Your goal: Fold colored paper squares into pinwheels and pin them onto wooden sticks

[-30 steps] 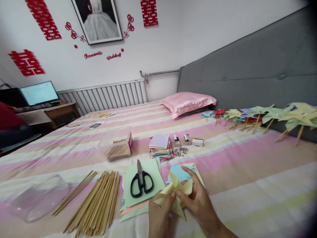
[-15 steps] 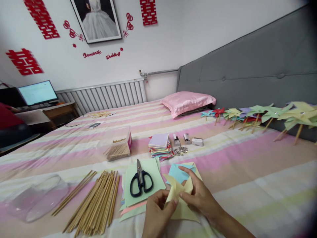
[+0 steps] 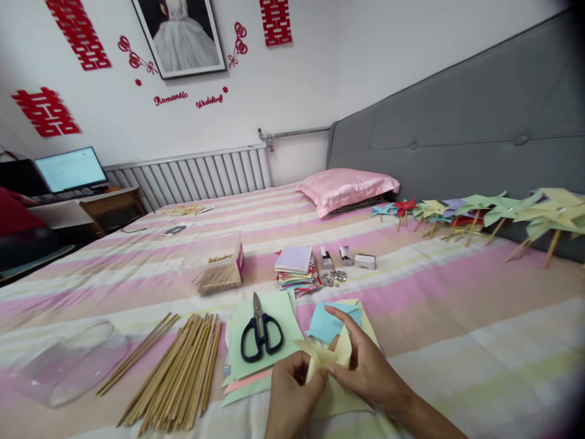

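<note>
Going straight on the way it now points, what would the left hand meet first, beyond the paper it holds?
The left hand would most likely meet the right hand, which grips the same pale yellow paper opposite; exact depth is unclear.

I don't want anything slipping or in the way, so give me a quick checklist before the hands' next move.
1. Yellow paper held by both left hand and right hand: ok.
2. Centre of that paper lined up: cannot tell; the hands cover it.
3. Scissors out of the hands' way: ok, lying on green sheets.
4. Sticks all in one bunch: not ok; a few lie apart.
5. Metal pieces all boxed: not ok; many lie loose near small boxes.
</note>
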A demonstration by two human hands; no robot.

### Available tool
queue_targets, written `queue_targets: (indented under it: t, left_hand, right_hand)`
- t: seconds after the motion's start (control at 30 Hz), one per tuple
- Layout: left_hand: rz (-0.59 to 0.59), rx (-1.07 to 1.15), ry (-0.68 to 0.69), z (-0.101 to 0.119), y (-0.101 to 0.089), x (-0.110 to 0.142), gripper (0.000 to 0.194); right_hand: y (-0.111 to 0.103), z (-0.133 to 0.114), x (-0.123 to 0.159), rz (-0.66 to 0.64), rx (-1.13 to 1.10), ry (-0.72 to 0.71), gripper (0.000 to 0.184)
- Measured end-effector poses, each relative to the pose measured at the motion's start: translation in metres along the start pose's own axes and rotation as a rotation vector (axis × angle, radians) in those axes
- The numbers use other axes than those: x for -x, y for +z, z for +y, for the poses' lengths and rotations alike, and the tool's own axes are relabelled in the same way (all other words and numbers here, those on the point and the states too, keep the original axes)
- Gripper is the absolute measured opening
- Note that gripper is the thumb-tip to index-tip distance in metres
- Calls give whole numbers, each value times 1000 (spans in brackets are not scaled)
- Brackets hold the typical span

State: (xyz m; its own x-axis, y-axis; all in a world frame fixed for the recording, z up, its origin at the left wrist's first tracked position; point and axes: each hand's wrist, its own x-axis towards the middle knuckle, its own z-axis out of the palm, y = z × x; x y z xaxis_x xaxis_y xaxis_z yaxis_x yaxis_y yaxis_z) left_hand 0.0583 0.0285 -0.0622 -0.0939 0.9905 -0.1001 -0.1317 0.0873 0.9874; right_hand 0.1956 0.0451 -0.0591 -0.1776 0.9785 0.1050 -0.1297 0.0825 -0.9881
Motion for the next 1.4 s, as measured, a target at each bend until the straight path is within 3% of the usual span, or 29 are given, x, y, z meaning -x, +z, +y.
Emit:
queue_targets:
  t: [0.23,0.47,0.53,0.6,0.7,0.77,1.07,1.23,1.4]
  left_hand:
    - [39,171,-114,-2,-5,-2,21]
    - [114,387,-210,24,-6,5,11]
    - [149,430,-217,29,-7,4,8]
    - [182,479,-218,31,-9,4,6]
    - [209,548,-212,32,-10,4,12]
    - [206,572,-212,33,-10,4,13]
    - [80,491,-204,31,-9,4,9]
    - [115,461,-162,27,-5,5,14]
    - [147,435,-119,18,-2,5,18]
  right_hand:
    - [3,1,-2,-33,-90,-64,83]
    - [-5,-11,7,219,272,-337,33]
    - [-5,-9,10,152,354,-396,20]
    - [-2,-5,12,-5,420,-413,17]
    - [5,2,14,-205,484,-379,25]
    - [8,5,14,-236,511,-360,27]
    - [10,0,10,-174,436,-286,14]
    - [17,-3,11,-98,137,-27,22]
    - [20,-1,11,-9,40,-30,24]
